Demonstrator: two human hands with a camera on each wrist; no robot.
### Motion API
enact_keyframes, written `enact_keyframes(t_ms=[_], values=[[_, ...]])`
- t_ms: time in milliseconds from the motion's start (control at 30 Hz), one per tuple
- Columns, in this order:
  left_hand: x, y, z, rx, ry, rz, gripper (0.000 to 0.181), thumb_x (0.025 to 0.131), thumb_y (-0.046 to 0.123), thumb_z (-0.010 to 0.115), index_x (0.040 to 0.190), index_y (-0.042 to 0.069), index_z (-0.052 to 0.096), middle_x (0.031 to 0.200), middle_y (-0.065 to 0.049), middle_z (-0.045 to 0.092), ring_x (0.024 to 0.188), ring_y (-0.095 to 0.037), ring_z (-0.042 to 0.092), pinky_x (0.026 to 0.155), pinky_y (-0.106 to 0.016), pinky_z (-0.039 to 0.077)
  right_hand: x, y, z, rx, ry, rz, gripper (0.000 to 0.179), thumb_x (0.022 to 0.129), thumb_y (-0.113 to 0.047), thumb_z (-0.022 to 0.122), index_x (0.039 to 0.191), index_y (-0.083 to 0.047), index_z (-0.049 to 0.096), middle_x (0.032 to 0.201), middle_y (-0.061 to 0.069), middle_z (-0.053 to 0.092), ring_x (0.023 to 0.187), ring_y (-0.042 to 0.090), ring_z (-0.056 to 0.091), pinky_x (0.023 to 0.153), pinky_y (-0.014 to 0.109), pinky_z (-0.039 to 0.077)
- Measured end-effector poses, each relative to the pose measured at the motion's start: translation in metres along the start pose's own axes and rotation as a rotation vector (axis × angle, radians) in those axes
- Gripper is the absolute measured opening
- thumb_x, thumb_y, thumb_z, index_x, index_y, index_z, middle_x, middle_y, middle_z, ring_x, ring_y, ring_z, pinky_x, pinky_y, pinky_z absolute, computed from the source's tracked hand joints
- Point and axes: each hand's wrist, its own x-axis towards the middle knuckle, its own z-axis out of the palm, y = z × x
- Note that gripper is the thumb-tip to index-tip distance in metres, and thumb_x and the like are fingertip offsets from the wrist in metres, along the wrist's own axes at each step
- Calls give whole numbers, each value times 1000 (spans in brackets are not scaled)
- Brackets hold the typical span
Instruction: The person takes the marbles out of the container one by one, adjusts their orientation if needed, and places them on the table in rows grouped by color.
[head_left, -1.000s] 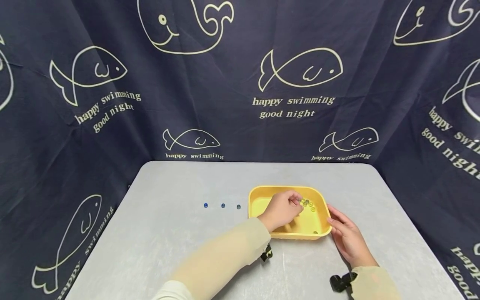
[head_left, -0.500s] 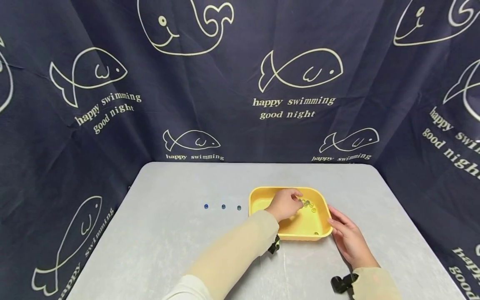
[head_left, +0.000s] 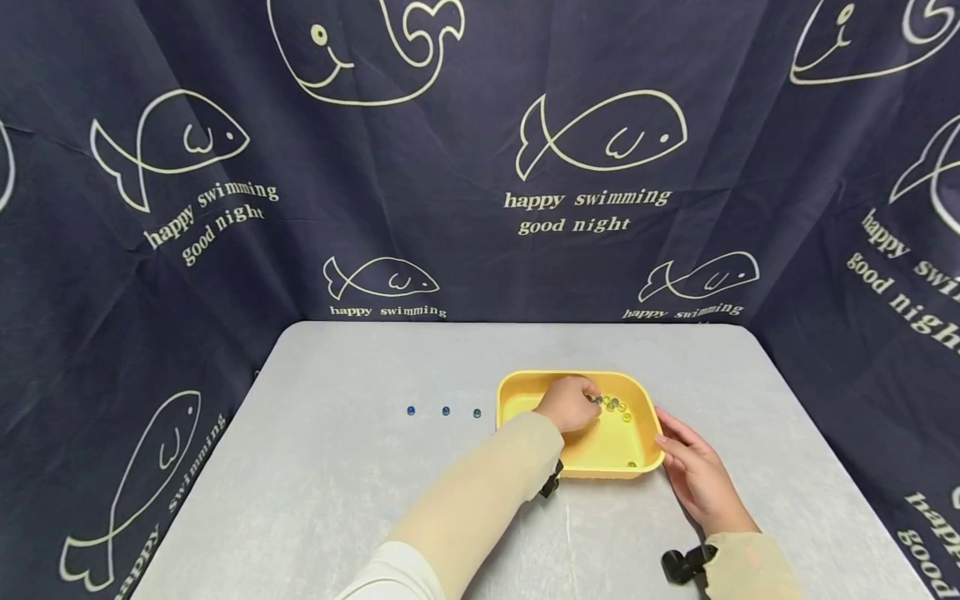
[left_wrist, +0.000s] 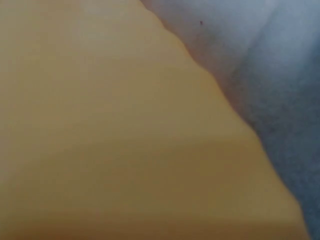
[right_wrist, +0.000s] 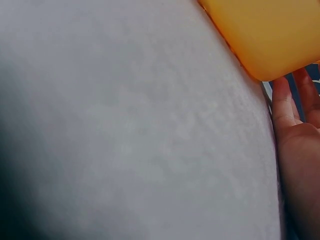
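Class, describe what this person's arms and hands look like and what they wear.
The left hand and right hand are bare. The left sleeve and right sleeve are pale beige, with white fabric further up the left arm. A small black device shows at each wrist.

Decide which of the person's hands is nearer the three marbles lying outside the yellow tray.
Left. The left hand reaches inside the yellow tray, right of the three marbles; the right hand is farther right, touching the tray's right end.
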Motion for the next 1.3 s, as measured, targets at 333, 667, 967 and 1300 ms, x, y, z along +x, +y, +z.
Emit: enact_keyframes(t_ms=[333,667,967,1300], values=[[-2,0,-2,-2,-8,-44,15,95,19,75,110,18,79,108,12,72,98,-7,65,84,-24,54,1,1,1,-13,1,-5,59,103,-9,65,157,-6,42,145,-10,52,124,-4,55,101,20,47],[-1,0,3,63,32,1,12,87,15,80,81,23,72,92,16,69,80,-3,59,73,-19,50,0,0,1,-12,20,13,60,102,-10,66,157,-6,42,142,-11,52,123,-4,56,100,20,48],[-6,10,2,221,13,39,25,84,12,83,71,23,64,75,14,58,70,-7,53,67,-18,44,-1,0,1,-15,33,18,60,102,-10,66,157,-7,42,149,-8,49,123,-5,55,100,19,47],[-8,13,-2,156,-25,-33,21,89,13,80,75,21,66,82,12,62,73,-6,54,70,-19,46,-1,-2,3,-15,41,20,62,102,-11,66,158,-4,39,148,-8,49,123,-5,55,100,19,47]])
